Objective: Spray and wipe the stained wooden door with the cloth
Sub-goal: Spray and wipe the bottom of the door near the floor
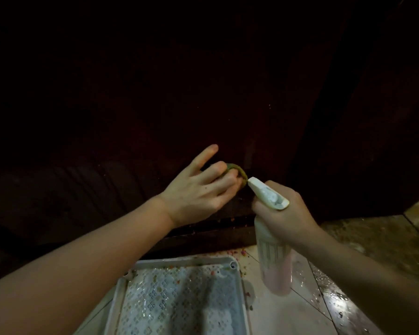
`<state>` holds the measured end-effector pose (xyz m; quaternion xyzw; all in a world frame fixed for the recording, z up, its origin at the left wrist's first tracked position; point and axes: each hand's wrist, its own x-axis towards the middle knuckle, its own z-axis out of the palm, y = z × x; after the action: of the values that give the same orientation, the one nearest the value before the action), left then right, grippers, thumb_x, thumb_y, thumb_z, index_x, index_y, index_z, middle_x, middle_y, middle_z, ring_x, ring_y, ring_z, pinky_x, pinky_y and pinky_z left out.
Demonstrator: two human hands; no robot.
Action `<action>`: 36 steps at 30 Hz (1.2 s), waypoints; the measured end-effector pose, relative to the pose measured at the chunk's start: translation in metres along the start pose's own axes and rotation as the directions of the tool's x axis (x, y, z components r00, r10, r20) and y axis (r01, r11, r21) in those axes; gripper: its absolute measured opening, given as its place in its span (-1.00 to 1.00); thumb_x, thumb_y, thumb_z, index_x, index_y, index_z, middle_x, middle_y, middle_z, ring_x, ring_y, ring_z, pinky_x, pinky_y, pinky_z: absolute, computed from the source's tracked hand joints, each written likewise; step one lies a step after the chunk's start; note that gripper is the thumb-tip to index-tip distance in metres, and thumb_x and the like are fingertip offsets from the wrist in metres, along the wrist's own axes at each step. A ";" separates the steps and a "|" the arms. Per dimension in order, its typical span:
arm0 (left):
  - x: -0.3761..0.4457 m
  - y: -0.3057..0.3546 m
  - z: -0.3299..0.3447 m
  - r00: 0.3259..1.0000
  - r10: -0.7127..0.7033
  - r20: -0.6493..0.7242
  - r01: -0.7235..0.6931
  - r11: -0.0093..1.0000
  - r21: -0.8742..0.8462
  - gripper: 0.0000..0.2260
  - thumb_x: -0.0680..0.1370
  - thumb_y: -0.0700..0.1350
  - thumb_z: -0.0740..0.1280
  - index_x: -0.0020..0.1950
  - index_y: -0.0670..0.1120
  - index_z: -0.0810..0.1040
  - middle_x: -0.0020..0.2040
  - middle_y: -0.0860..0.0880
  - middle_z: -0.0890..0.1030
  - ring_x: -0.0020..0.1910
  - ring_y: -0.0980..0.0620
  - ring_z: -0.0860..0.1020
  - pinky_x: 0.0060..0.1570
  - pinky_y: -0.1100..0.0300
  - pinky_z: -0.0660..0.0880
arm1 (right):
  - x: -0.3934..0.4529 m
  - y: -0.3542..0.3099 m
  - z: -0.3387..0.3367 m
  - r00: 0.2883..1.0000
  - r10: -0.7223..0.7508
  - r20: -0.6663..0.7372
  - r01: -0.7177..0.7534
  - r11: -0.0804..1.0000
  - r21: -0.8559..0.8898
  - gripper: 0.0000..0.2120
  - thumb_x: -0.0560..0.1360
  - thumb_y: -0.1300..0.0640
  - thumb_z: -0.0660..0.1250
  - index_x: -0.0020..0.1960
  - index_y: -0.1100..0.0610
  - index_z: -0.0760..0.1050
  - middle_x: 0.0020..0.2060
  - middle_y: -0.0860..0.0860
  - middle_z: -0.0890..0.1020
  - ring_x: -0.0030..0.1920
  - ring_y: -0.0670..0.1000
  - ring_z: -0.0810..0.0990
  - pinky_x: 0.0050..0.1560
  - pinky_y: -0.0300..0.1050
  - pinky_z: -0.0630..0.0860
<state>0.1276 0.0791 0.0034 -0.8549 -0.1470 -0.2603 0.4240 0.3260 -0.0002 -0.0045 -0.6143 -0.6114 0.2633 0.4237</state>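
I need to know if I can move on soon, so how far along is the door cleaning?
Midway, it seems. Done: the floor tiles glisten wet, suggesting spraying has happened. In hand: the left hand presses a cloth to the dark door, while the right hand grips the spray bottle. Left: crumbs along the door's bottom edge.

The scene is dim. The wooden door (155,81) fills the upper part as a near-black mass with almost no grain showing. Light falls from above and behind the camera, catching both forearms, the spray bottle (273,252) and the tray (179,298). Glare spots shine on the wet floor (336,303) at the lower right. Wide-angle bending curves the edges, and everything looks slightly soft.
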 end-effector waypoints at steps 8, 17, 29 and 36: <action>-0.020 0.031 0.021 0.960 0.202 0.194 -0.189 0.978 -0.084 -0.75 0.60 -0.22 0.20 0.08 -0.08 0.67 0.04 -0.03 0.60 0.12 -0.09 0.40 0.46 -0.21 0.09 | -0.007 0.027 -0.014 0.984 0.063 0.165 -0.037 0.987 -0.153 -0.84 0.25 -0.05 0.31 -0.27 0.03 0.46 -0.29 0.03 0.54 -0.20 0.08 0.53 -0.19 -0.01 0.45; -0.025 0.031 0.020 0.971 0.168 0.171 -0.155 0.984 -0.089 -0.73 0.62 -0.27 0.15 0.11 -0.12 0.64 0.03 -0.06 0.61 0.05 -0.06 0.45 0.44 -0.18 0.19 | -0.017 0.033 -0.016 0.943 0.078 0.322 0.007 0.967 -0.256 -0.89 0.45 0.16 0.41 -0.12 0.15 0.48 -0.28 -0.05 0.49 -0.17 0.04 0.48 -0.20 -0.05 0.39; -0.040 0.011 0.009 0.985 0.103 0.139 -0.099 0.995 -0.033 -0.75 0.60 -0.22 0.25 0.25 -0.10 0.59 0.13 -0.08 0.59 0.13 -0.07 0.42 0.44 -0.18 0.19 | -0.014 0.031 -0.005 0.945 0.059 0.321 0.050 0.946 -0.319 -0.88 0.43 0.14 0.42 -0.18 0.11 0.48 -0.30 -0.01 0.56 -0.20 0.06 0.54 -0.20 -0.04 0.42; -0.049 0.018 0.001 0.892 0.169 0.420 -0.169 0.985 -0.039 -0.55 0.57 0.01 0.10 0.41 -0.11 0.45 0.30 -0.10 0.47 0.28 -0.12 0.33 0.49 -0.24 -0.08 | -0.017 0.027 0.000 0.944 0.037 0.328 0.122 0.884 -0.452 -0.77 0.48 0.04 0.35 -0.29 0.00 0.36 -0.35 -0.06 0.51 -0.22 0.05 0.52 -0.16 -0.10 0.27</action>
<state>0.0958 0.0683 -0.0369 -0.9007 -0.1602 -0.0317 0.4026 0.3384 -0.0133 -0.0307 -0.6318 -0.7318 0.1974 0.1622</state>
